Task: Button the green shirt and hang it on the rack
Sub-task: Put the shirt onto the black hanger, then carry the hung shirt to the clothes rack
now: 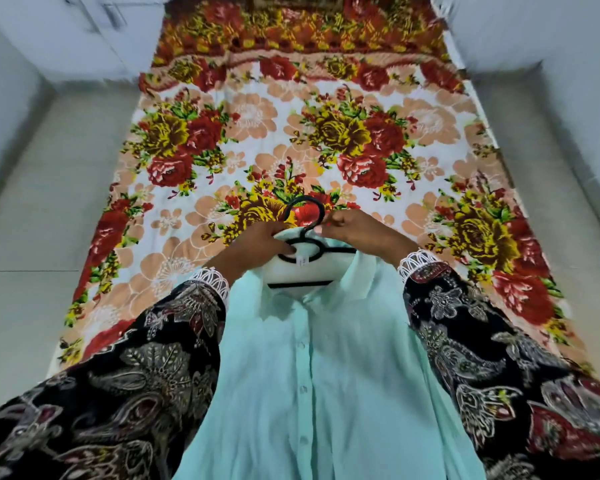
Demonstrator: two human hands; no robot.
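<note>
The pale green shirt (312, 368) hangs in front of me on a black hanger (303, 216), its front placket closed with a row of buttons down the middle. My left hand (257, 244) grips the collar and the hanger's neck from the left. My right hand (347, 230) pinches the hanger's hook stem just right of centre. Both of my forearms wear dark patterned sleeves with white lace cuffs. The shirt's lower part runs out of the bottom of the view.
A bed covered by a floral blanket (291, 140) in red, yellow and peach stretches ahead below the shirt. Pale floor (42, 220) lies on both sides of it, with white walls beyond. No rack is in view.
</note>
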